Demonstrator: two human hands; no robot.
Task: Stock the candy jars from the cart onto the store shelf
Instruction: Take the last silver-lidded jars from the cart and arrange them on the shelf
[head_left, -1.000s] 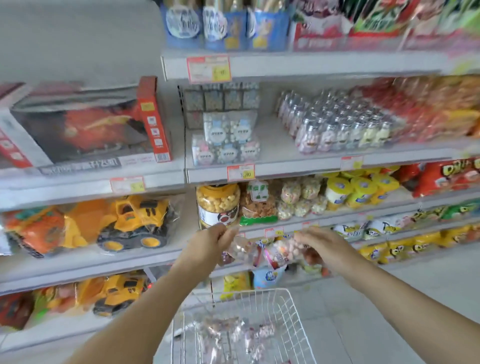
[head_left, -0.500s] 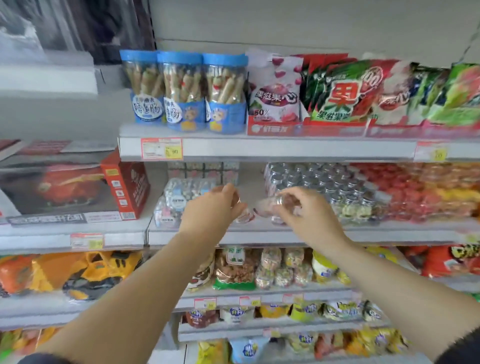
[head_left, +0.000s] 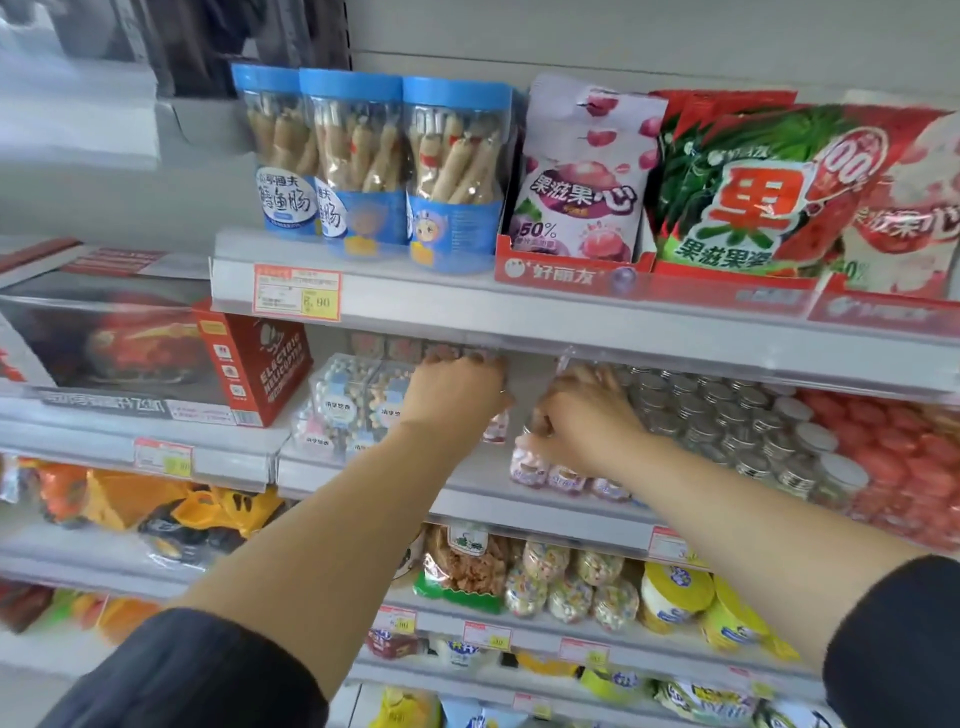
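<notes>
Both hands reach into the middle shelf (head_left: 467, 475), and I give all places from the block of silver-lidded jars (head_left: 727, 431) that stands on it.

The right hand (head_left: 584, 415) is just left of this block and touches its front corner. Its fingers (head_left: 540, 423) are curled down and closed on the top of a small candy jar (head_left: 525, 460) with a pink label. This jar stands at the front edge of the shelf, at the left end of the front row. Two more pink-label jars (head_left: 566, 475) stand between it and the block.

The left hand (head_left: 457, 389) is further left of the block, near the right hand but apart from it. It shows its back to the camera and its fingers bend forward, deep under the shelf above, so they are hidden. A second candy jar (head_left: 496, 434) shows a little below its thumb side. I cannot tell if the hand grips it or only lies over it.

Still further left of the block are clear candy boxes (head_left: 343, 400), and after them a red toy box (head_left: 249, 358). Above the block and to the left, three blue-lidded tubs (head_left: 363, 166) stand on the upper shelf.
</notes>
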